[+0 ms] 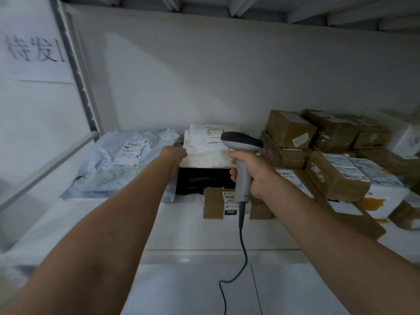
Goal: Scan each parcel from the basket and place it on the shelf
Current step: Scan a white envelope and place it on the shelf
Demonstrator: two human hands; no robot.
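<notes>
The white shelf (181, 230) spreads in front of you, and the white parcel (204, 148) sits near the middle of it, close to the back wall. Left of that parcel lies a big crumpled grey mailer bag (109, 164) with a label facing up. Right of the parcel, brown boxes (336, 178) are piled against each other, some tilted. Directly under the parcel is a black box (204, 180), which carries it. In front of the parcel, nearer to you, stands a small brown box (213, 205) marked 060.

Your right hand (256, 176) is wrapped round the grip of the grey scanner (242, 155), whose dark head is just above the parcel's right edge; its cable (244, 246) hangs down towards you. Your left hand (173, 158) is against the parcel's left edge, touching it. Its fingers are hidden behind the back of the hand, so you cannot tell whether they grip the parcel or only rest on it.
</notes>
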